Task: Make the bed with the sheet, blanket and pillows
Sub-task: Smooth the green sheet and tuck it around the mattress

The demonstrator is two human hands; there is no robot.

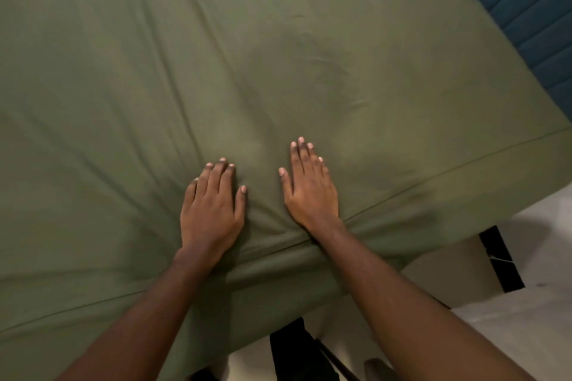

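An olive-green sheet (216, 56) covers the whole bed, creased in long folds, with a hemmed edge hanging over the near side. My left hand (212, 210) lies flat on the sheet near that edge, palm down, fingers straight and close together. My right hand (309, 189) lies flat beside it, a hand's width to the right, fingers straight and pointing away from me. Wrinkles gather between and below the two wrists. No blanket or pillow is in view.
A blue padded headboard (532, 9) runs along the upper right corner of the bed. Below the near edge are pale floor (510, 328) and a dark bed-frame part (501, 260). My dark-clothed legs (297, 356) stand against the bed.
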